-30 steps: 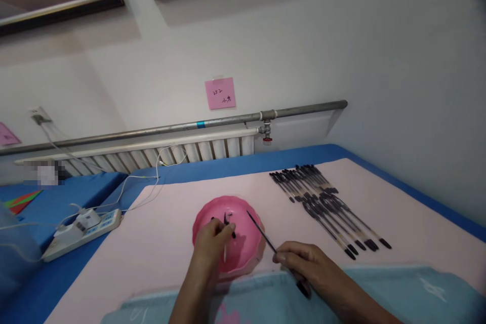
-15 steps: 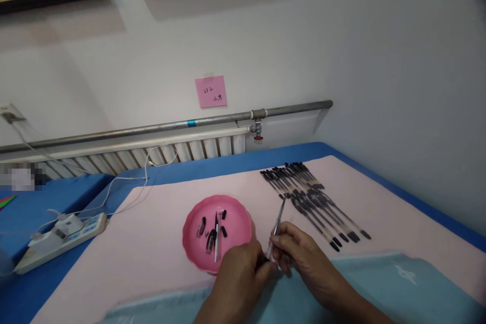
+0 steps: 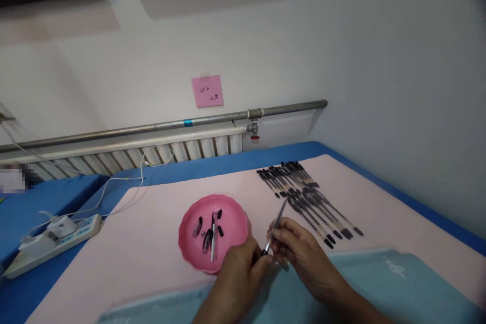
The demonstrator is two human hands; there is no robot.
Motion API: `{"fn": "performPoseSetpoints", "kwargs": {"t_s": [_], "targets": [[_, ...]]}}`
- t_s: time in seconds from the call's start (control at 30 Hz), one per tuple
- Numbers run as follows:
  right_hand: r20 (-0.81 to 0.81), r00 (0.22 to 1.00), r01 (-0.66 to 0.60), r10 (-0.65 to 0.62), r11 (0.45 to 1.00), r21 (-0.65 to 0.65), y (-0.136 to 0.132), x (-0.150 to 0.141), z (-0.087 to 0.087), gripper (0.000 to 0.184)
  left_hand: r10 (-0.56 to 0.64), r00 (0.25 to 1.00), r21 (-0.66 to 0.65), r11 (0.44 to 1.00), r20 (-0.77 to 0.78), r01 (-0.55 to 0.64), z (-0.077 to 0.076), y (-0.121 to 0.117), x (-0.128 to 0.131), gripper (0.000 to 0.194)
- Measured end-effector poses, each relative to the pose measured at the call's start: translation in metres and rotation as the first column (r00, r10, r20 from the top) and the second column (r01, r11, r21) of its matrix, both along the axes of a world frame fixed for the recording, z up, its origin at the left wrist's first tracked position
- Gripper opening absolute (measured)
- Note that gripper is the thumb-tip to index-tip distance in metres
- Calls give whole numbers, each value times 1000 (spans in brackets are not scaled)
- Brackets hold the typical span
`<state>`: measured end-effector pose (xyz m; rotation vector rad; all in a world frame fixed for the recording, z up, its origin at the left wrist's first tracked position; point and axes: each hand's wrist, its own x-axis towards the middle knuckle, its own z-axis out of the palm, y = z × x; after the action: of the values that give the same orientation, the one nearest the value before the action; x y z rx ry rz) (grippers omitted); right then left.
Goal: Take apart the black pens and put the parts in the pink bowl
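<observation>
My right hand [image 3: 298, 248] pinches a slim clear-and-dark pen [image 3: 278, 216] around its middle, the pointed end slanting up and away to the right. Closed around the pen's lower, black end is my left hand [image 3: 243, 268], whose fingers hide part of it. Just beyond my left hand sits a pink scalloped dish [image 3: 186, 238]. In it lie a white pen part [image 3: 212, 248], clear pen caps with black ends [image 3: 207, 240] and small black pieces [image 3: 220, 231]. Two rows of capped black pens, a far row [image 3: 286, 178] and a near row [image 3: 322, 215], lie right of the dish.
A pink sheet [image 3: 144, 243] covers the blue table [image 3: 304, 148], with a teal cloth [image 3: 364, 273] along the near edge. At left is a power strip [image 3: 72, 240] with plugs and white cables [image 3: 142, 177]. A radiator [image 3: 190, 151] and pipe [image 3: 152, 128] run along the wall.
The whole view has shifted slightly left. Between my hands, the black end of the pen shows more clearly above my left thumb. Both hands still hold the pen.
</observation>
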<state>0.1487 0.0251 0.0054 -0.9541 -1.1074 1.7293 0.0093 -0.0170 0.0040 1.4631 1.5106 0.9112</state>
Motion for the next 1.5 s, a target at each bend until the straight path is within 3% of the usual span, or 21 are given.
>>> {"fn": "performPoseSetpoints", "kwargs": {"t_s": [0.17,0.33,0.4,0.53,0.7,0.77,0.9,1.0,1.07,1.17,1.3,1.5], "targets": [[-41,999,10,-11,1000,-8,0,0,-1,17,-161,935,-202,951,317,232,1,1,-1,45],[-40,999,2,-2,1000,-22,1,-1,-3,14,-15,982,-92,995,187,32,2,2,1,30],[-47,999,1,-2,1000,-26,1,-1,-3,14,-37,984,-86,995,174,53,1,1,1,28],[-55,998,18,-20,1000,-22,1,-1,-3,13,-135,934,-200,957,332,209,1,1,1,41],[-15,1000,-8,8,1000,-8,0,-2,-4,15,-6,973,-105,994,231,31,-2,4,3,30],[-24,1000,-15,14,1000,-16,0,-2,-5,15,-20,970,-115,992,241,49,-3,3,3,27],[-69,996,45,-47,998,-34,3,-2,-5,17,-89,860,-249,938,503,242,-3,0,0,36],[-62,994,88,-90,995,-39,5,-1,-4,17,-6,789,-275,936,615,221,-5,3,-5,41],[-20,999,48,-48,999,-14,4,0,-4,14,99,771,-276,956,629,102,-6,8,-10,36],[98,984,-154,151,988,23,1,0,-6,9,219,706,-280,959,674,-30,-4,14,-17,30],[215,898,-397,383,917,27,-6,-4,-10,12,146,668,-218,976,730,25,-1,14,-18,35],[300,859,-444,414,895,36,-9,-9,-13,14,233,658,-210,971,716,-115,-7,16,-18,35]]}}
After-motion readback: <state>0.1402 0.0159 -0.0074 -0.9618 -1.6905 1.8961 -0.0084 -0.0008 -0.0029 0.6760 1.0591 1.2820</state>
